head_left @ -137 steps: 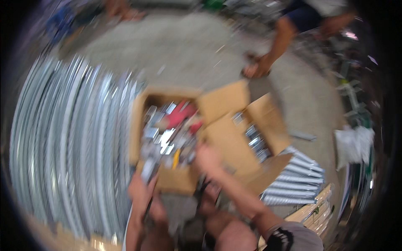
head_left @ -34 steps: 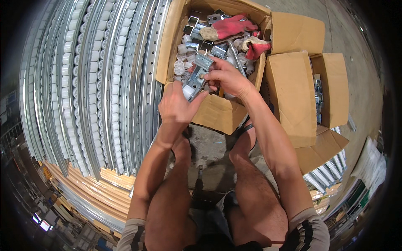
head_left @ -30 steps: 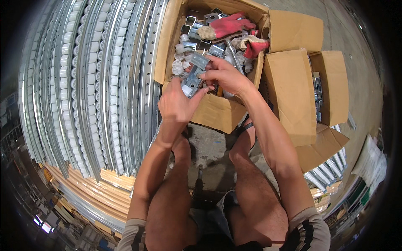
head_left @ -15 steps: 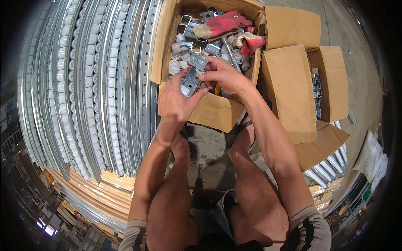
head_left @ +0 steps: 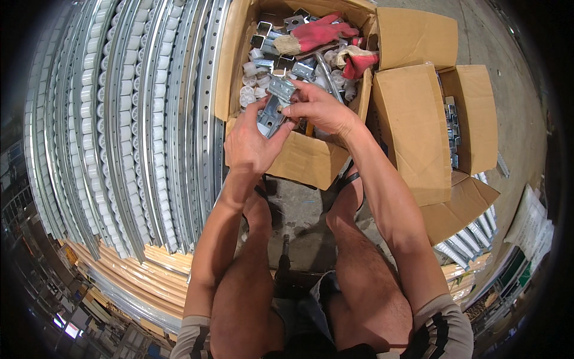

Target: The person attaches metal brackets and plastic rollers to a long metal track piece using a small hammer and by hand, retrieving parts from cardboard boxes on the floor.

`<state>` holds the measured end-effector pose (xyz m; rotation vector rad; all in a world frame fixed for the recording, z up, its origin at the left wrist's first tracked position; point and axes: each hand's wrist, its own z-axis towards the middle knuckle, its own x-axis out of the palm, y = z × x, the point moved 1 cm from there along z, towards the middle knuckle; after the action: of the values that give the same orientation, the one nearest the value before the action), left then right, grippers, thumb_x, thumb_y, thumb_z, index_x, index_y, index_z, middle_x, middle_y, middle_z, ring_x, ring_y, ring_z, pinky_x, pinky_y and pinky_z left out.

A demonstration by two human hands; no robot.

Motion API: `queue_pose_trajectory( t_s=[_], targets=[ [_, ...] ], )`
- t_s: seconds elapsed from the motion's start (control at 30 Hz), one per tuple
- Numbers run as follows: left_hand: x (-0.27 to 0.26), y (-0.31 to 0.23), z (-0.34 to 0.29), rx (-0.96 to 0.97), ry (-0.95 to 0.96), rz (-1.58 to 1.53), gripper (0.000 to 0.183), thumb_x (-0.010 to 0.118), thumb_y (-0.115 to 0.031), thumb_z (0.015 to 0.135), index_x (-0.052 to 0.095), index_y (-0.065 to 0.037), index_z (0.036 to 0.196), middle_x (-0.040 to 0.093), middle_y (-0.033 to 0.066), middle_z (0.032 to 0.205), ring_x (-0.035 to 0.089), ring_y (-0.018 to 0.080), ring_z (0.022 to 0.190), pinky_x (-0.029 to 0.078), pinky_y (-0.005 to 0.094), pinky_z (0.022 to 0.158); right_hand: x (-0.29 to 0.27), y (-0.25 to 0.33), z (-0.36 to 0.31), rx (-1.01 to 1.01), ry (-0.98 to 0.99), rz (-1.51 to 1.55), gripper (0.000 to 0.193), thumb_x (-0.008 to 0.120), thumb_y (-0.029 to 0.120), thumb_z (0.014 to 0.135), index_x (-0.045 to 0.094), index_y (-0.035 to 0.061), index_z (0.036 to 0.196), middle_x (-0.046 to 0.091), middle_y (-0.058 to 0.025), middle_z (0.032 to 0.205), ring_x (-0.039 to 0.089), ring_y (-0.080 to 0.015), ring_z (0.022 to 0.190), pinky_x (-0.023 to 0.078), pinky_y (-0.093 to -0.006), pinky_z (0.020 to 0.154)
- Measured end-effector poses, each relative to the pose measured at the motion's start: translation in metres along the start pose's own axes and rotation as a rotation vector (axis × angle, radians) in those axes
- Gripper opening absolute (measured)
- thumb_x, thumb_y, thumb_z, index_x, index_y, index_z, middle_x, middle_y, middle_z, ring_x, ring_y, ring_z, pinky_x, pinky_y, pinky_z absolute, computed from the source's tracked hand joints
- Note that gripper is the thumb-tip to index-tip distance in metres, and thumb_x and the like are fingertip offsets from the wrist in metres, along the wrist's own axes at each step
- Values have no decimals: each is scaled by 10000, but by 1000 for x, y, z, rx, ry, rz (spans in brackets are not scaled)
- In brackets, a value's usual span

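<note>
Over the near side of an open cardboard box (head_left: 224, 72), both hands grip silvery metal brackets. My left hand (head_left: 250, 140) is wrapped round the lower bracket (head_left: 270, 119), a channel-shaped piece with holes, its thumb along the near end. My right hand (head_left: 320, 107) pinches at the upper bracket (head_left: 281, 89), which lies against the far end of the lower one; whether the two are joined I cannot tell. Beneath them the box holds white plastic rollers (head_left: 247, 96), more metal brackets (head_left: 304, 69) and red-and-cream work gloves (head_left: 320, 35).
Long metal roller tracks (head_left: 128, 119) with white wheels are stacked at left, above tan pipes (head_left: 137, 269). At right stands a second cardboard box (head_left: 412, 131) with metal brackets inside and flaps folded out. My legs straddle the concrete floor (head_left: 305, 206) in front.
The two brackets and the fingers on them have shifted very slightly. Both hands keep their hold, and the boxes stay as they were.
</note>
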<state>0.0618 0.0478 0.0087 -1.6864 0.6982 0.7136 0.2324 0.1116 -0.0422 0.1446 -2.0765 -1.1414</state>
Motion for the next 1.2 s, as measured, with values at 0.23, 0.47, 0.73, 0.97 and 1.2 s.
queue_pose_trajectory(
  t_s=[0.23,0.47,0.73,0.97,1.2],
  targets=[
    [2,1,0,28,-13,9,654,881,-438,725,648,-75,1217,724,214,1064,697,390,1016,539,445,866,-8,-3,3,12,14,-21,472,693,63,885,547,19,1331,650,-33,1005,605,-114,903,499,-273,758],
    [1,0,1,8,32,35,679,878,-440,722,629,-82,1243,723,189,1097,694,384,1025,543,457,868,-8,-8,3,10,-2,62,427,696,51,873,577,34,1283,645,-28,999,570,-114,858,462,-268,724],
    [2,3,3,0,38,52,686,876,-447,721,625,-96,1255,727,183,1089,703,379,1003,553,461,853,-11,-12,6,7,35,115,406,689,36,877,580,40,1269,646,-28,1049,583,-120,897,476,-280,754],
    [2,-2,2,7,20,99,701,852,-486,735,620,-84,1260,715,179,1105,695,381,1011,552,463,848,-13,-14,6,55,54,117,659,676,6,876,456,41,1497,653,-55,1289,614,-153,1142,485,-307,939],
    [3,-3,1,59,-9,52,680,833,-447,739,611,-77,1264,708,190,1093,690,385,1006,545,478,849,-13,-13,2,50,-7,81,570,706,45,886,507,41,1420,654,-46,1105,614,-119,955,505,-275,798]
  ],
)
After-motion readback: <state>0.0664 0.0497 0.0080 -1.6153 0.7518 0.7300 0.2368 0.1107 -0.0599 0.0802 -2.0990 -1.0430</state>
